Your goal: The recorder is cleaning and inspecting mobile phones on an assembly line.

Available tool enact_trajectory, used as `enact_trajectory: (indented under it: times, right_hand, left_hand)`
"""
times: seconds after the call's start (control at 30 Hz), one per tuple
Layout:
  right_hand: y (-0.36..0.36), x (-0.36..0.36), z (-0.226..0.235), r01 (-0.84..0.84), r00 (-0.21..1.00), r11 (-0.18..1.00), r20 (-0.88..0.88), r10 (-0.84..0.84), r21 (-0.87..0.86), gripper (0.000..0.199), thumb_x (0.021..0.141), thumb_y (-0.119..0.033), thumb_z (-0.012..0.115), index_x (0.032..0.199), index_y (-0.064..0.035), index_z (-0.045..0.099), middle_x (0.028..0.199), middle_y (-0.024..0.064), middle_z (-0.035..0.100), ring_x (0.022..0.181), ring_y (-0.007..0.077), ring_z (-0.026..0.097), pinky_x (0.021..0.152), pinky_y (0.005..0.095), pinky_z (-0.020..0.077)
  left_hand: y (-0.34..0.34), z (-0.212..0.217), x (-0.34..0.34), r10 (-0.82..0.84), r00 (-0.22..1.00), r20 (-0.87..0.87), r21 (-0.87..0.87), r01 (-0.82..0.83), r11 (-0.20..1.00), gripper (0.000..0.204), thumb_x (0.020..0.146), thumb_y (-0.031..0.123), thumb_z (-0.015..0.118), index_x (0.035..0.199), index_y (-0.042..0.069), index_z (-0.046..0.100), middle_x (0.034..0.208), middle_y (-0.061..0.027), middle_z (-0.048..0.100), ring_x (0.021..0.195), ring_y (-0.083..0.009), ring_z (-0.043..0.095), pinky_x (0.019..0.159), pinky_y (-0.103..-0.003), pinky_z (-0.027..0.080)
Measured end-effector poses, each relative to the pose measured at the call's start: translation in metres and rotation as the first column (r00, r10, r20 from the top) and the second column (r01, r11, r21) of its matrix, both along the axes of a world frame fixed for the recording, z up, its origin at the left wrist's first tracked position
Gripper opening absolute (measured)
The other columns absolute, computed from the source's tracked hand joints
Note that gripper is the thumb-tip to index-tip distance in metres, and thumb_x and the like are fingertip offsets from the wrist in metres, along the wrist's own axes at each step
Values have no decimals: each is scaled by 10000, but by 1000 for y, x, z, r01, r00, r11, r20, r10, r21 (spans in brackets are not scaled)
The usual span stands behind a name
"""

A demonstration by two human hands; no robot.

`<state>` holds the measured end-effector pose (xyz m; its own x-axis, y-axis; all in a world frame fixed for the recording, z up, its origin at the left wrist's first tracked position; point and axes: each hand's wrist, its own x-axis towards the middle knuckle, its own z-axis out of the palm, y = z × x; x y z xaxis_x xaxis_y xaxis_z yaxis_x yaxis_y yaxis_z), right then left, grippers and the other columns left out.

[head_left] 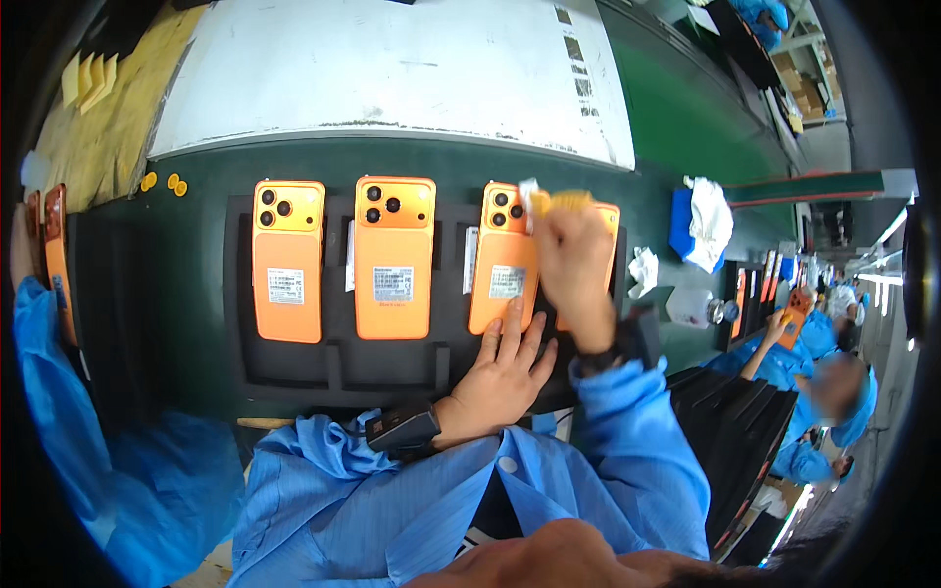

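Several orange phones lie back-up in a black tray [235,294]. My left hand [500,377] rests flat at the bottom edge of the third phone [502,265], its fingers touching it. My right hand [576,265] hovers over the fourth phone [610,220], mostly hiding it, and pinches a yellow cloth with a white bit [554,201] near the phone's top. The first phone [287,260] and the second phone [394,257] lie untouched to the left.
A white board [392,69] lies beyond the tray. Yellow round caps [162,182] sit at the far left, next to more orange phones [54,255]. A white rag on a blue box [701,223] lies right. Other workers in blue coats [823,353] sit further right.
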<state>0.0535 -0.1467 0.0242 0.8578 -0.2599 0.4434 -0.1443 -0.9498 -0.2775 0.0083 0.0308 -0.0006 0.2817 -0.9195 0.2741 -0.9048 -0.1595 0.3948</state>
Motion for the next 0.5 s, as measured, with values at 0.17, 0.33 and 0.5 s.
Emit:
enact_trajectory:
  times: [0.17,0.33,0.5]
  right_hand:
    - [18,9,5,-145,986,987,66,150,-75,70,720,-41,737,752,-76,686,739,110,576,684,300,582,599,426,463]
    - [-7,11,2,-15,993,992,117,1,121,64,753,-62,745,757,-62,681,669,95,546,633,298,557,556,422,438]
    - [-4,-7,7,166,985,982,37,-170,93,69,780,-70,746,767,-46,682,658,101,545,612,290,549,535,396,437]
  left_hand:
    - [-6,-2,-2,-74,997,-5,118,74,990,429,925,268,478,1301,108,611,1426,-251,468,1362,-557,341,1041,-601,399]
    - [-5,-2,0,-14,1000,0,39,14,999,429,929,262,474,1303,99,606,1439,-259,460,1367,-569,328,1019,-594,423]
    - [-5,2,1,-28,1000,13,59,27,998,429,928,258,476,1306,104,606,1435,-258,468,1372,-574,319,1004,-593,438]
